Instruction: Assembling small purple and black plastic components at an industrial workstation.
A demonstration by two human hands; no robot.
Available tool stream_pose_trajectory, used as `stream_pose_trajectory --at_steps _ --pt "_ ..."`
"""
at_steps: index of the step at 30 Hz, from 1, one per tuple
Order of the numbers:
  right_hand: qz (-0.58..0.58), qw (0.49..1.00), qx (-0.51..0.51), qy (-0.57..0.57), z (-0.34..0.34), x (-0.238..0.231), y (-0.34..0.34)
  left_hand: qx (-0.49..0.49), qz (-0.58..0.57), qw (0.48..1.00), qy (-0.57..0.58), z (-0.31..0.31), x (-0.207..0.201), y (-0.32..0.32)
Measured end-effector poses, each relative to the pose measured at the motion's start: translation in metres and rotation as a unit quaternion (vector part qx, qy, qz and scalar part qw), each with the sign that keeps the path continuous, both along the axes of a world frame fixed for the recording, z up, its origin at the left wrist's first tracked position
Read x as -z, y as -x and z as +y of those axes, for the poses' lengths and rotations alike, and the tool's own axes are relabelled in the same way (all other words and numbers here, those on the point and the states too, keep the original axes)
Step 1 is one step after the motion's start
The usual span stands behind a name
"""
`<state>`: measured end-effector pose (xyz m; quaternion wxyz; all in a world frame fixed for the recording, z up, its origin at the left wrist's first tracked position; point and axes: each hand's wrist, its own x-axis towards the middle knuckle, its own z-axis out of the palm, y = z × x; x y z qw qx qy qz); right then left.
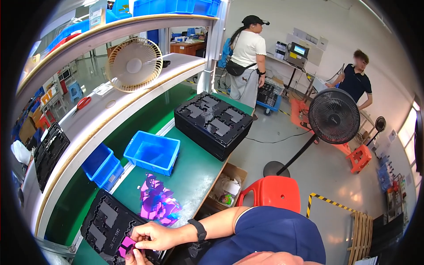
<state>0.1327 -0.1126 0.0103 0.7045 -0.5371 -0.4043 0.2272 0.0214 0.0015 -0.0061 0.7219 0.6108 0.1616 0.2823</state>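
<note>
My right hand (154, 236), with a black band on its wrist, pinches a small magenta sheet piece (125, 247) over a black molded tray (95, 221). My left hand (138, 258) shows only in part at the lower edge, its fingertips closed on the same piece. The tray lies tilted on the green table and carries grey flat pieces (107, 215) in its recesses. Beyond my right hand a loose pile of shiny purple and magenta pieces (157, 201) is spread on the tabletop.
A blue bin (152, 152) stands past the pile, with more blue bins (104, 168) beside it. Stacked black trays (212, 126) sit at the table's far end. A red stool (276, 194), a floor fan (334, 115) and two people (247, 53) are beyond the table.
</note>
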Motion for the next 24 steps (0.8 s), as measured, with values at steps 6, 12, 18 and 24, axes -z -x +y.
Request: stream_pose_trajectory --at_steps 6,12,18,24 --pt "0.019 0.999 0.028 -0.018 -0.002 -0.003 0.001 0.02 -0.057 0.985 0.163 -0.013 -0.022 -0.004" --pt "-0.012 0.999 0.05 -0.006 0.0 0.001 0.001 0.002 -0.055 0.979 0.197 -0.007 -0.023 -0.002" --pt "0.008 0.999 0.034 -0.025 0.0 0.002 0.002 0.035 -0.076 0.98 -0.182 0.059 0.061 0.01" --pt "-0.026 0.999 0.043 -0.011 0.0 0.004 0.0 0.045 0.01 0.996 -0.08 0.038 0.032 0.0"
